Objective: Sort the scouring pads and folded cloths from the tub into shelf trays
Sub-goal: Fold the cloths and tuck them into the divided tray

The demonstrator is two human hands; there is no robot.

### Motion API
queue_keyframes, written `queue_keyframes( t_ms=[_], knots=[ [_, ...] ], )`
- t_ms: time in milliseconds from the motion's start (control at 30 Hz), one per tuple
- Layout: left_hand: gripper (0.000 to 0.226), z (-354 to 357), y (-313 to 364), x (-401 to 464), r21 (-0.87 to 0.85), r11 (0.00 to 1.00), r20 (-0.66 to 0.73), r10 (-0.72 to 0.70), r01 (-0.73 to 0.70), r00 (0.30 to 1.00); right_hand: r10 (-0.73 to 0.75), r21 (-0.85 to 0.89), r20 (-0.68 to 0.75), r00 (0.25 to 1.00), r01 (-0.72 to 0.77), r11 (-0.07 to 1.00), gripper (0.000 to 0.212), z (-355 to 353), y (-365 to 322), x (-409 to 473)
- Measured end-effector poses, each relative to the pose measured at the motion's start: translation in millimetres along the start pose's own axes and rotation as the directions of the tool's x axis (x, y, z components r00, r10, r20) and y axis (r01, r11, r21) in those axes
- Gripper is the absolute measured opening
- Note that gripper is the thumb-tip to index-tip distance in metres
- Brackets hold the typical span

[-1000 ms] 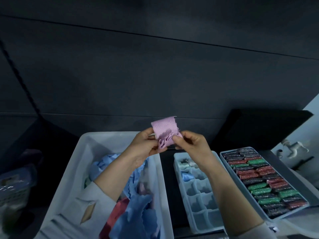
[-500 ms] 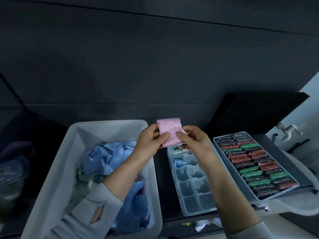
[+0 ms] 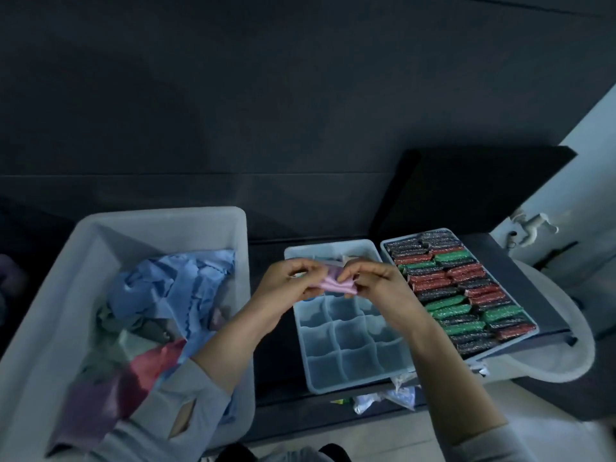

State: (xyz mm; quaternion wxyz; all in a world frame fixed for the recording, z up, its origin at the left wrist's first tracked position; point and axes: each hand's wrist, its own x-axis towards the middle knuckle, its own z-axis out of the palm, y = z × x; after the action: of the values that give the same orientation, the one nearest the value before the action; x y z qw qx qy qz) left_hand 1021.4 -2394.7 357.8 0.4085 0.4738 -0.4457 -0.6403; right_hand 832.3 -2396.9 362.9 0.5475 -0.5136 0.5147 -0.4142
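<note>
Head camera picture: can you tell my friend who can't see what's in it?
Two hands, left hand and right hand, pinch a folded pink cloth above a divided tray. Left is a tub of loose cloths; right, a tray of scouring pads.

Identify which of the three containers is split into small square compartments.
The middle tray, below the hands holding the pink cloth. The tub holds loose cloths; the right tray holds rows of pads.

Dim, bluish light; soft motion blur throughout, wide-angle bending at edges.
</note>
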Motion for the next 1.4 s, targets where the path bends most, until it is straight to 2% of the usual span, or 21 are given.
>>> queue_keyframes(
  t_ms=[100,167,233,300,367,400,467,600,700,767,833,900,1033,1200,1267,1333,1400],
  knots=[
    [0.013,13.6,-27.7,3.9,0.099,0.995,-0.067,0.008,-0.001,0.998,0.149,-0.029,0.117,0.982,-0.146,0.989,0.017,-21.1,17.0,0.9],
    [0.013,22.0,-43.9,4.3,0.203,0.979,-0.066,0.037,-0.023,0.997,0.23,-0.179,0.264,0.937,-0.186,0.966,0.029,-34.2,33.1,4.2],
    [0.018,25.9,-60.2,7.2,0.394,0.914,-0.056,0.129,-0.097,0.99,0.27,-0.351,0.277,0.922,-0.164,0.922,0.021,-41.6,45.3,10.8],
    [0.028,24.0,-74.6,13.4,0.606,0.779,-0.067,0.252,-0.161,0.965,0.226,-0.522,0.142,0.964,-0.121,0.844,0.017,-47.9,53.6,23.9],
    [0.037,17.4,-81.7,22.6,0.81,0.569,-0.1,0.377,-0.145,0.921,0.069,-0.694,0.027,0.997,-0.031,0.719,0.021,-53.2,59.3,40.4],
    [0.041,13.3,-82.4,28.0,0.87,0.48,-0.113,0.415,-0.112,0.903,-0.012,-0.742,0.003,1.0,0.01,0.67,0.023,-53.9,62.8,48.7],
    [0.048,5.1,-81.2,38.3,0.922,0.384,-0.13,0.425,-0.048,0.896,-0.1,-0.802,0.025,0.995,0.08,0.592,0.021,-49.8,72.7,63.8],
    [0.05,-4.0,-82.9,53.3,0.911,0.412,-0.166,0.31,0.025,0.936,-0.165,-0.824,0.161,0.973,0.224,0.521,0.015,-31.9,92.8,78.8],
    [0.05,-5.6,-86.9,54.1,0.907,0.421,-0.167,0.322,0.017,0.932,-0.19,-0.826,0.208,0.959,0.277,0.492,0.021,-28.8,99.0,81.5],
    [0.05,-6.4,-87.6,53.8,0.908,0.419,-0.161,0.336,0.006,0.928,-0.155,-0.89,0.221,0.963,0.264,0.372,0.022,-29.2,95.4,83.4],
    [0.05,-6.6,-87.9,54.3,0.91,0.414,-0.157,0.338,0.004,0.928,-0.145,-0.94,0.263,0.954,0.287,0.184,0.021,-24.2,84.5,83.8],
    [0.051,-6.7,-88.2,54.8,0.913,0.407,-0.156,0.332,0.008,0.93,-0.137,-0.946,0.294,0.946,0.309,0.101,0.017,-13.4,74.5,83.0],
    [0.051,-8.7,-91.9,54.8,0.909,0.416,-0.141,0.335,-0.012,0.931,-0.012,-0.97,0.229,0.973,0.229,0.076,0.023,-1.2,76.3,81.7],
    [0.048,-9.5,-80.0,51.1,0.901,0.434,-0.129,0.326,-0.027,0.936,0.051,-0.978,0.175,0.983,0.168,0.122,0.02,-1.1,70.3,80.0],
    [0.043,-16.7,-67.8,44.3,0.905,0.413,-0.092,0.418,-0.099,0.904,-0.003,-0.973,0.157,0.988,0.155,0.168,0.014,2.3,64.3,78.2],
    [0.035,-35.3,-54.8,33.1,0.905,0.387,-0.085,0.57,-0.176,0.817,-0.142,-0.948,0.137,0.98,0.171,0.267,0.007,13.1,59.8,73.8],
    [0.03,-63.9,-42.5,18.4,0.907,0.379,-0.132,0.667,-0.182,0.734,-0.309,-0.908,0.1,0.946,0.214,0.36,0.012,33.2,55.7,68.8]
  ],
)
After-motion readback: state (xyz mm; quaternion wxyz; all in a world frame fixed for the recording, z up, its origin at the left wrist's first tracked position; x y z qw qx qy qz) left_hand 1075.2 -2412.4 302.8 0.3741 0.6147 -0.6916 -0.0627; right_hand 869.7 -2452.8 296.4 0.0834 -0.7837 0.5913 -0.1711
